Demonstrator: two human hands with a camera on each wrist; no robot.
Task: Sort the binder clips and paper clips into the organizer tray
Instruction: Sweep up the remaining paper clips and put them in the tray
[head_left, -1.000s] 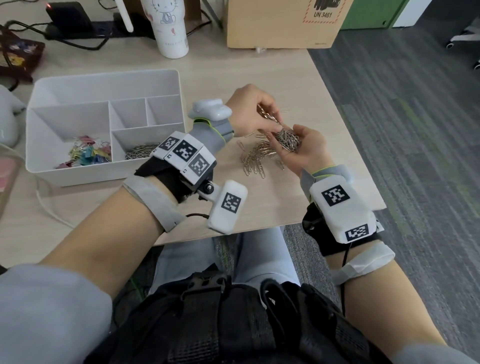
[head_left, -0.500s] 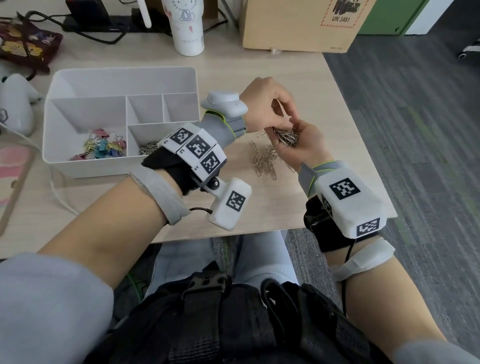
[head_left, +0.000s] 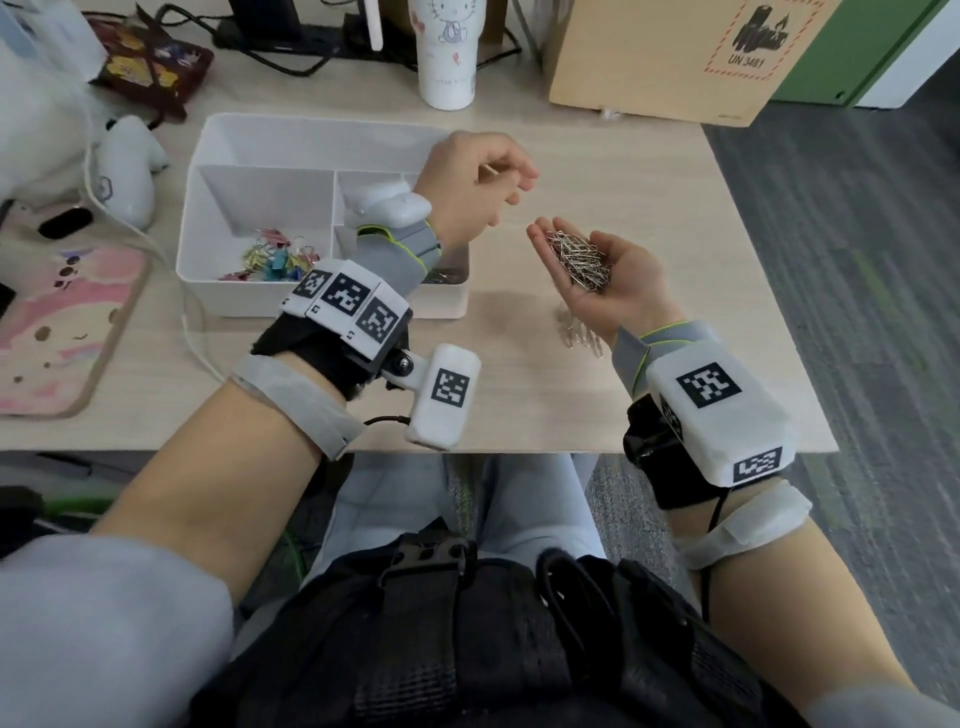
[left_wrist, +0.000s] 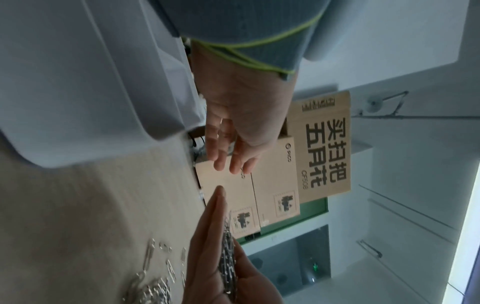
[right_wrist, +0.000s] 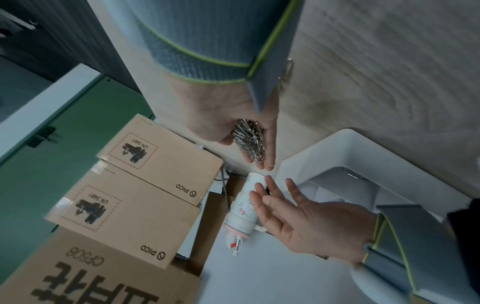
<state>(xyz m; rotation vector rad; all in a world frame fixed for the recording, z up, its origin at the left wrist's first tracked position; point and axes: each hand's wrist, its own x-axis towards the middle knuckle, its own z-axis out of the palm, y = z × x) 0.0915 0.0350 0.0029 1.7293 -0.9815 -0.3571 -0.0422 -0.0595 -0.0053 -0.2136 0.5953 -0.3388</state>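
Head view: the paper clips lie as a tangled silver heap in the upturned, cupped right hand, its fingers nearly straight beneath them. Half a second ago the left hand picked at that heap. Now it has drawn apart, fingers loosely spread and holding nothing, above the edge of the organizer tray. Loose clips lie on the table under the right wrist.

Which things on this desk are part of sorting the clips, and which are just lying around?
For the job: tray; binder clips in it; paper clips heaped in the right hand; loose paper clips on the desk; left hand, holding nothing.
Lying about: cup; cardboard box; patterned pouch; cables.
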